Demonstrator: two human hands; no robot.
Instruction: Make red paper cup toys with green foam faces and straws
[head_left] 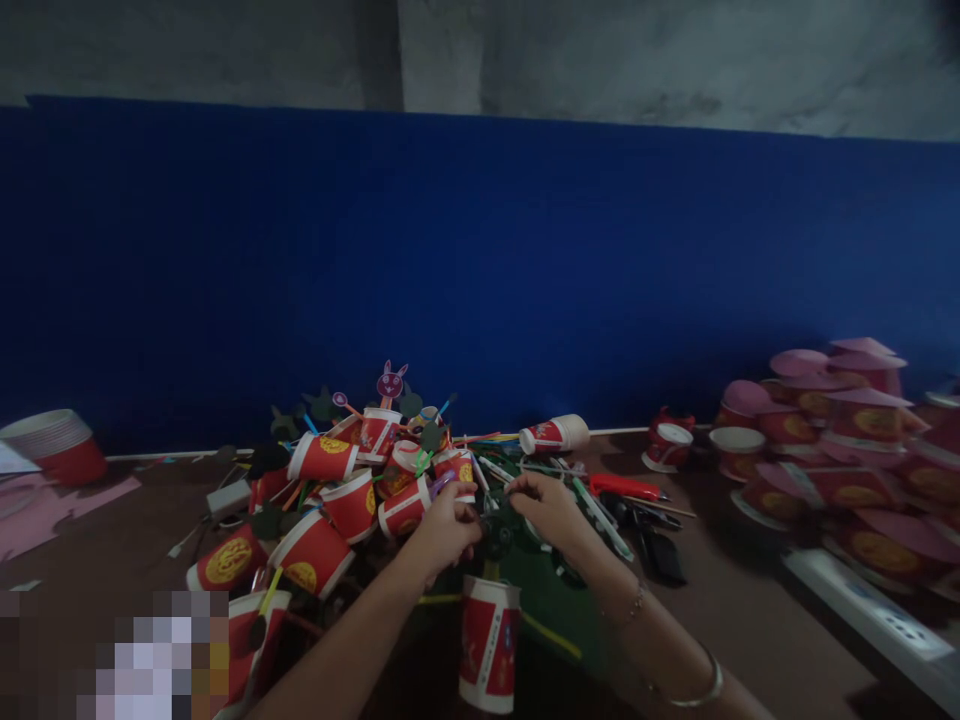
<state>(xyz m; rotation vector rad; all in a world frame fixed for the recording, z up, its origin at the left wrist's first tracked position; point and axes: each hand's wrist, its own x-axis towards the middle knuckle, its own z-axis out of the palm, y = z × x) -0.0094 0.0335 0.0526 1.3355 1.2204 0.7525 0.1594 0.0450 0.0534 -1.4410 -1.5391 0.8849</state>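
At the bottom centre a red and white paper cup (489, 645) stands upright, with a dark green cut-out figure (496, 535) rising above its rim. My left hand (448, 530) is at the figure's left side, its fingers curled together; what they hold, if anything, is too small to make out. On the other side my right hand (551, 510) pinches its thumb and index finger near the figure's top edge, and the contents of that pinch are also unclear. A dark green sheet (555, 610) lies beneath my hands and behind the cup.
Several red cups (324, 457) with straws and cut-outs are heaped at the left. A white cup stack (56, 445) stands far left. Red-handled tool (626, 487), black scissors-like item (660, 545) and power strip (874, 610) lie right, near pink-topped cups (866, 420). A blue panel (480, 270) rises behind.
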